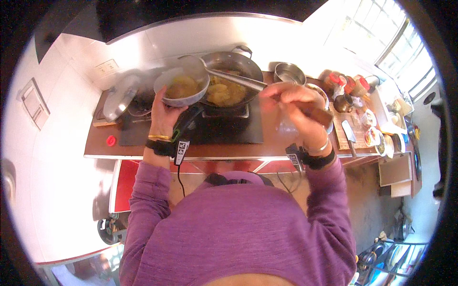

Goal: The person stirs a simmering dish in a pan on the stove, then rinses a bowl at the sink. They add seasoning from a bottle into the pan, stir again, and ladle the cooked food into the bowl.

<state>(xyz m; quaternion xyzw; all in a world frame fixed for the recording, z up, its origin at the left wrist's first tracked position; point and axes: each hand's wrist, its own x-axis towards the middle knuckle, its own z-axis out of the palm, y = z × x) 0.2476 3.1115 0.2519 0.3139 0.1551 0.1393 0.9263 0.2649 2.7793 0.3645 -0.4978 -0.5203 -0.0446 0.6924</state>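
Observation:
My left hand (pixel 164 111) grips a patterned bowl (pixel 182 101) from below and the side, level with the wok's left rim. Yellowish broth with food (pixel 183 86) fills part of it. In my right hand (pixel 297 105) is the handle of a metal ladle (pixel 238 79), which slants left across the wok; its cup reaches over the bowl's far side and is blurred by steam. The wok (pixel 247 62) sits on the stove and holds yellowish food in liquid (pixel 227 93). Motion blur softens my right fingers.
A glass lid (pixel 123 96) leans at the left of the black cooktop (pixel 229 132). To the right stand a steel pot (pixel 290 73), a partly hidden bowl behind my right hand, and a cutting board (pixel 343 136) with a cleaver (pixel 349 134), red-lidded jars (pixel 359 85) and several small bowls (pixel 372 136).

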